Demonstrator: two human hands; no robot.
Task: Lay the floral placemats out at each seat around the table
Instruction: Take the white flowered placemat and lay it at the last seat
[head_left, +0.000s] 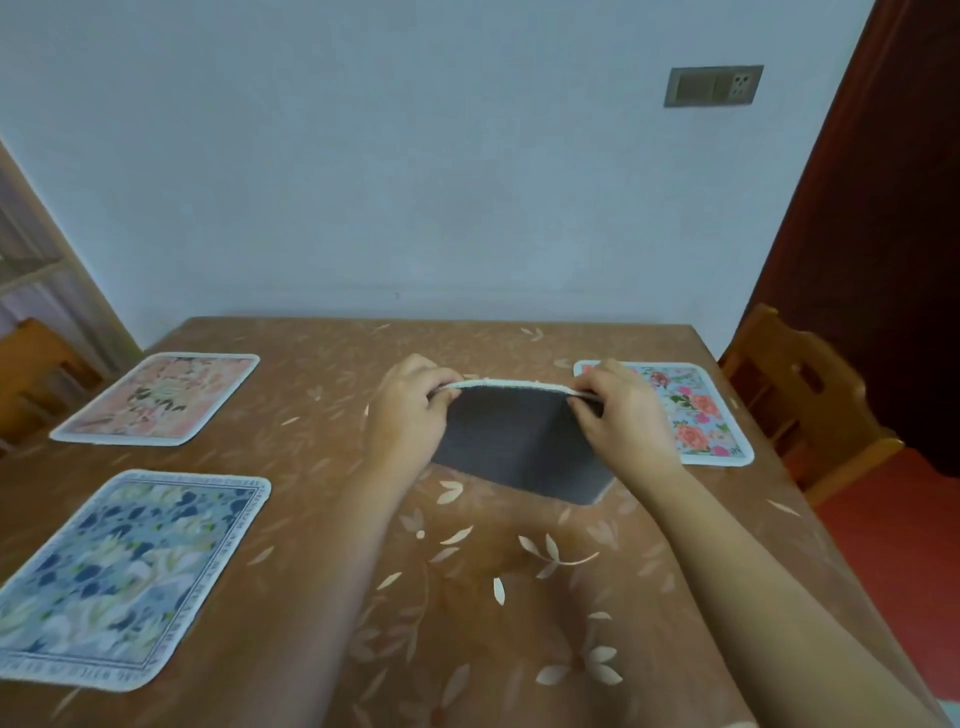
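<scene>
Leaf-print table (493, 623) | left hand (410, 421), right hand (621, 415): fingers (439, 378) pinch grey-backed placemat (519, 441) (face hidden) | wall (415, 156) seemingly pale-blue

Domestic dining room. A bench (467, 597) under a brown leaf-patterned cloth stands against a plain pale wall (415, 156). Wooden chairs flank it: a left chair (36, 374) and a right chair (795, 395). Floral mats lie at the seats: a pink placemat (161, 397), a blue placemat (119, 577) and a rose-print placemat (691, 415). A switch-and-socket plate (712, 85) is set in the wall. A dark brown door (883, 234) and red floor (893, 545) show at right.
</scene>
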